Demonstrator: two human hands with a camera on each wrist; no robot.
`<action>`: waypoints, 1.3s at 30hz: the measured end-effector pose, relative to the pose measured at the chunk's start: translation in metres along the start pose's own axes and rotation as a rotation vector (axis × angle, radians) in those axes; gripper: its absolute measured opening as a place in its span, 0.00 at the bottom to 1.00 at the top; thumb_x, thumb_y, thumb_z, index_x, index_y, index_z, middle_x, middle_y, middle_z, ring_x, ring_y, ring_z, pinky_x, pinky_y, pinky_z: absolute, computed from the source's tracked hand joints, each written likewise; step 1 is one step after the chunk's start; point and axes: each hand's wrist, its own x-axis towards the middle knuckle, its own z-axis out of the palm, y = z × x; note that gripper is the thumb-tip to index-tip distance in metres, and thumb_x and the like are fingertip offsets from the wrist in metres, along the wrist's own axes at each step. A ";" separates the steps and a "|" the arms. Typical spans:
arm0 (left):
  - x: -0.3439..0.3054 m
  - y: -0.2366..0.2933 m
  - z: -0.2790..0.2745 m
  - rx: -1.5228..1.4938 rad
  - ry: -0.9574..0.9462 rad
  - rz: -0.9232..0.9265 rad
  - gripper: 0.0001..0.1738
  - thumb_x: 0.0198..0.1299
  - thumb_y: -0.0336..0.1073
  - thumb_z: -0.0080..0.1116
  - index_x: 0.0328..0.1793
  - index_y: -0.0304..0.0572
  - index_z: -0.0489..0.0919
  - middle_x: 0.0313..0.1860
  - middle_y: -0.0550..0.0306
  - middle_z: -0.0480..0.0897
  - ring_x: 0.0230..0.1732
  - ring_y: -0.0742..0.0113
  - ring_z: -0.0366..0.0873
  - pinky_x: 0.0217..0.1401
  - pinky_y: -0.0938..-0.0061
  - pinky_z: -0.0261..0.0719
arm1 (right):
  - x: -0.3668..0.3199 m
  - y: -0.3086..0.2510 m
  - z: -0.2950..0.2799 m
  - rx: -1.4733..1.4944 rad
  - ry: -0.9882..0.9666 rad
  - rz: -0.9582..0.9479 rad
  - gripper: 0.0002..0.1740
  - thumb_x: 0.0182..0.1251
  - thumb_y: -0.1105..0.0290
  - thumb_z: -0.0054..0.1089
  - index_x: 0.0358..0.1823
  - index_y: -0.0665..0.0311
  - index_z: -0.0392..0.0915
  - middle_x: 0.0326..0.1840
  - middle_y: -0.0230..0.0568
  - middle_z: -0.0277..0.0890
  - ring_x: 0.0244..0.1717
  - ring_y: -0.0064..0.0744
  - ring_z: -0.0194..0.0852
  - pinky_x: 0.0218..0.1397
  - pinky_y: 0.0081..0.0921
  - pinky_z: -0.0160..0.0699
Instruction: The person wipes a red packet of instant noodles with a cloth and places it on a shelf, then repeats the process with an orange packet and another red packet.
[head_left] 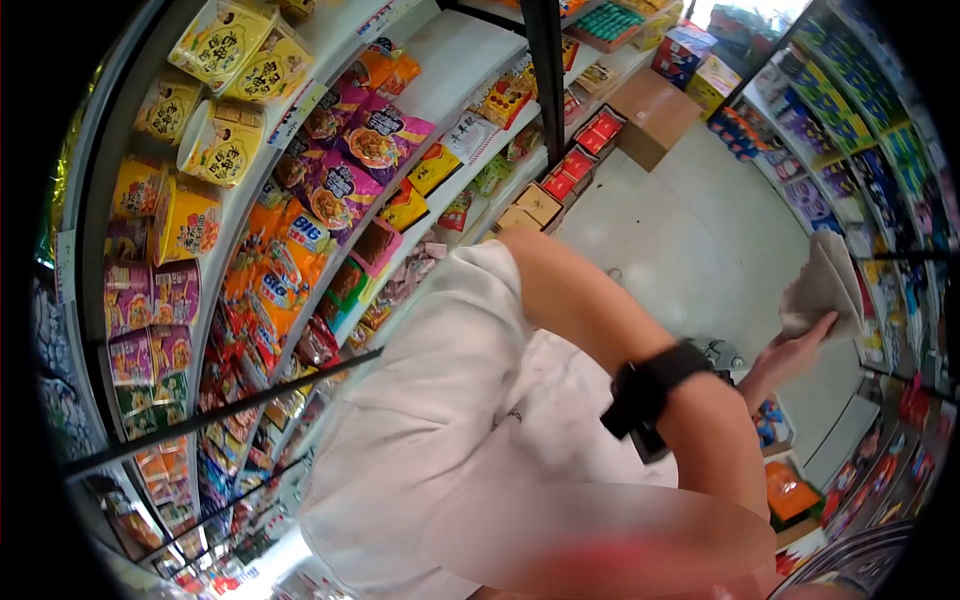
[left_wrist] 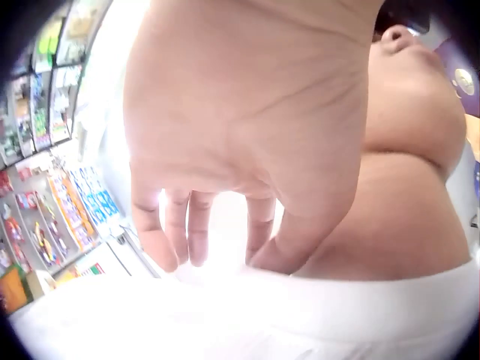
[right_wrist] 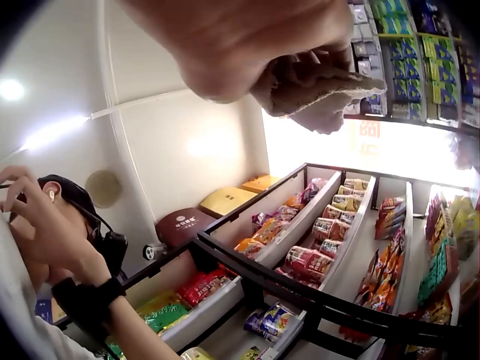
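My right hand point(head_left: 795, 350) grips a crumpled grey cloth point(head_left: 820, 285), held out over the aisle at the right of the head view. From the right wrist, the cloth point(right_wrist: 322, 109) is bunched in curled fingers, its edge hanging loose. My left arm, with a black wristband point(head_left: 660, 390), is bent back across the head view. In the left wrist view the left hand point(left_wrist: 240, 112) hangs with relaxed fingers above a white shirt point(left_wrist: 150, 322), nothing seen between them. The right wrist view has the left hand point(right_wrist: 49, 225) raised beside the face.
Shelves of snack bags point(head_left: 340, 190) and boxed noodle cups point(head_left: 225, 140) rise on the left. A cardboard box point(head_left: 640, 115) sits on the pale floor point(head_left: 660, 240). More stocked shelves point(head_left: 850, 120) line the right, with an orange package point(head_left: 790, 490) low down.
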 end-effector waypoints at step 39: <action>-0.459 0.259 -0.047 0.879 2.423 0.203 0.14 0.69 0.38 0.57 0.55 0.39 0.77 0.45 0.54 0.84 0.44 0.64 0.85 0.47 0.73 0.80 | -0.193 0.170 0.605 -0.099 -1.759 0.686 0.37 0.78 0.46 0.48 0.80 0.53 0.53 0.81 0.36 0.52 0.78 0.38 0.48 0.74 0.47 0.55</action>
